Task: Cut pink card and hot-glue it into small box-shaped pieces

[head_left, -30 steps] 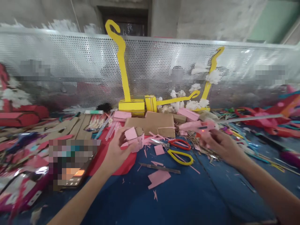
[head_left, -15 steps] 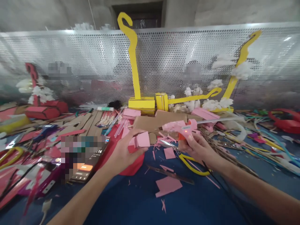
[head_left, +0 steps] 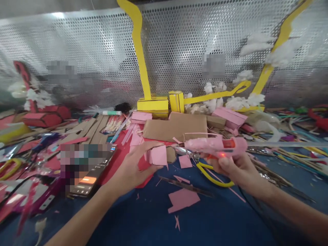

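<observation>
Between thumb and fingers, my left hand (head_left: 130,172) grips a small pink paper-covered box (head_left: 159,155). My right hand (head_left: 235,171) is wrapped round the handle of a pink hot glue gun (head_left: 208,145), whose small light glows red. The gun's nozzle points left toward the box, with a short gap between them. A clear glue stick (head_left: 282,144) juts from the gun's rear. Just below the gun lie yellow-handled pliers (head_left: 215,177). A cut pink sheet (head_left: 183,199) and pink scraps rest on the blue table in front of my hands.
A phone (head_left: 93,171) lies left of my left arm. Brown cardboard (head_left: 176,126) and a yellow box with a tall hooked strip (head_left: 153,103) stand behind my hands. A long thin blade (head_left: 187,186) lies in front. Red boxes (head_left: 42,118) sit far left, before a perforated metal panel (head_left: 174,61).
My right hand has turned the glue gun, which now shows its side more fully and appears larger. The view has tilted down a little. My left hand still holds the pink box.
</observation>
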`<state>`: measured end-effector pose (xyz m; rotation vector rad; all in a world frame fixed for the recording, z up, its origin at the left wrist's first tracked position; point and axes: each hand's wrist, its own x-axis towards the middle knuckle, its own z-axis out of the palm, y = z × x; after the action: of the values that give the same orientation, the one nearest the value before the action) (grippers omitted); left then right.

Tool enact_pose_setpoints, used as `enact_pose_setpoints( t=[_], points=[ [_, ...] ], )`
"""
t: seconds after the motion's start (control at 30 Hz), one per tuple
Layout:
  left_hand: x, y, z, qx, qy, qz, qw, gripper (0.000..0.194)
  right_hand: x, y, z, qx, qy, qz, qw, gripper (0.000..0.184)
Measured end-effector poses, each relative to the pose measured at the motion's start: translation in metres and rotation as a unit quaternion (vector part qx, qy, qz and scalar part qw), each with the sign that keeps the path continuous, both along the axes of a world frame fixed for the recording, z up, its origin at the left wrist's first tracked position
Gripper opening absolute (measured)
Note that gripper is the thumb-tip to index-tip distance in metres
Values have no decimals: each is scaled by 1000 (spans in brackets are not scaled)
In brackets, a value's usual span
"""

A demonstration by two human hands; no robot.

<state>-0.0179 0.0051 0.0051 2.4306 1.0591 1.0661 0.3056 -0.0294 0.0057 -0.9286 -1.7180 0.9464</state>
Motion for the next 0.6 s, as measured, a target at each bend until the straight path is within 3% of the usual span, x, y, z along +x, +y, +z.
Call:
enact_pose_setpoints(
  t=[0.23,0.4,0.6],
  points=[
    [-1,-4,-6,48,14,-16,999,54,-1,-5,-2,97,-87,-12,991,30],
    [2,-4,-9,93,-7,-38,995,56,-9,-11,8,221,-164,-1,961,22],
    [6,-2,-6,145,-34,-72,986,55,-19,-22,9,242,-218,-52,944,28]
  ],
)
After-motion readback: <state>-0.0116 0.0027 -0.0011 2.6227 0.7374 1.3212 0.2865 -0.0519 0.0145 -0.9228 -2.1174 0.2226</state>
